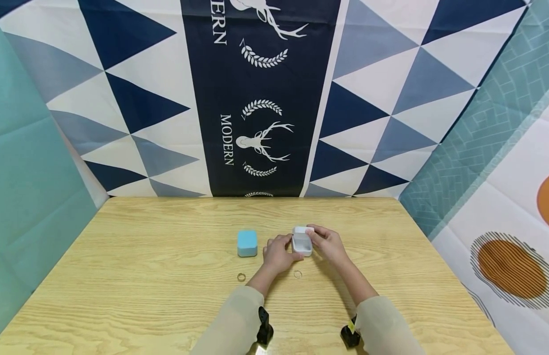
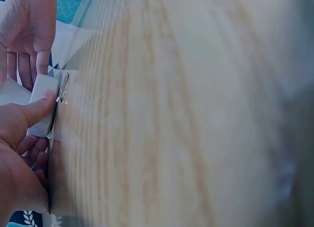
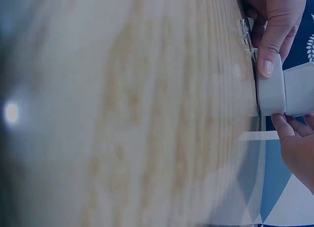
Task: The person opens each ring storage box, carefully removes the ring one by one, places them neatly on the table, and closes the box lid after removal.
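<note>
A small white ring box point(image 1: 302, 245) stands on the wooden table with its lid raised. My left hand point(image 1: 277, 256) grips its base, thumb across the front and fingers along the left side. From the right, my right hand point(image 1: 328, 243) pinches the raised lid between thumb and fingers. In the left wrist view, the left thumb presses the front of the white box point(image 2: 44, 92). The right wrist view shows the box's front wall point(image 3: 271, 94) between both hands. A silver ring point(image 1: 298, 274) lies in front of the box. The box's inside is too small to make out.
A light blue box point(image 1: 247, 243), closed, stands left of the left hand. Nearer me lies a brownish-gold ring point(image 1: 241, 277). The wooden table point(image 1: 145, 276) ends at a patterned cloth point(image 1: 256, 98) at the back, with more cloth on both sides.
</note>
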Demonstrator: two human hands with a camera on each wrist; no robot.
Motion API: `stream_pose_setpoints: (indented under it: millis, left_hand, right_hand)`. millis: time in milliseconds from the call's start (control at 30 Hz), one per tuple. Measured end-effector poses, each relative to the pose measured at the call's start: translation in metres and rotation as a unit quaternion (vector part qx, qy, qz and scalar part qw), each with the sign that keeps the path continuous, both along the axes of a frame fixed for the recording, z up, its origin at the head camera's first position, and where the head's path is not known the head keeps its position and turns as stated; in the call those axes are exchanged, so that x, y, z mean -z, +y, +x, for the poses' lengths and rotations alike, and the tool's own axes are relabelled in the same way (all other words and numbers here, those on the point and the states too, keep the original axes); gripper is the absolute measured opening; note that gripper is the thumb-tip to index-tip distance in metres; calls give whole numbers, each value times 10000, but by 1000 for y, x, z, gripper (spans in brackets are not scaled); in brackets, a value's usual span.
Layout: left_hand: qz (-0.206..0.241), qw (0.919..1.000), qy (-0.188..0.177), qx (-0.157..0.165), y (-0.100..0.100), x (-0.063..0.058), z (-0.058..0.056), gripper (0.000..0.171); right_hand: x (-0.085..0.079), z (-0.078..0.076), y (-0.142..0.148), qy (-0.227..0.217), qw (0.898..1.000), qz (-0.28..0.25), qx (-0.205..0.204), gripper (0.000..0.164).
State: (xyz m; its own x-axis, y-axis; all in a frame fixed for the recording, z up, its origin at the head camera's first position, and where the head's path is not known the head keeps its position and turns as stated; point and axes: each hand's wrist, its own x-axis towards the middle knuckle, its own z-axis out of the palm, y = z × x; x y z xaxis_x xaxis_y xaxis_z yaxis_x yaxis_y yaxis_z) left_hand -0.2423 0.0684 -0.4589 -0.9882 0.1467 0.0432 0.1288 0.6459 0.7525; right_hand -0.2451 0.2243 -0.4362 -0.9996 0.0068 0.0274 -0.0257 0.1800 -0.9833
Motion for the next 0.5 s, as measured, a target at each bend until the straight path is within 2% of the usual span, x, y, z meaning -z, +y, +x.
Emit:
stream_pose_setpoints:
  millis: [100,300,500]
  left_hand:
    - [-26,10000,-6,-1,0,0,0,67]
    - [-45,10000,20,-14,1,0,1,67]
    - [-78,10000,18,-30,2,1,2,68]
  right_hand:
    - [0,2,1,56,10000,-33,-11,52]
    - [1,-1,1,-302,9993,199,50,43]
    - [-1,-1,1,-404,9990,186,71,41]
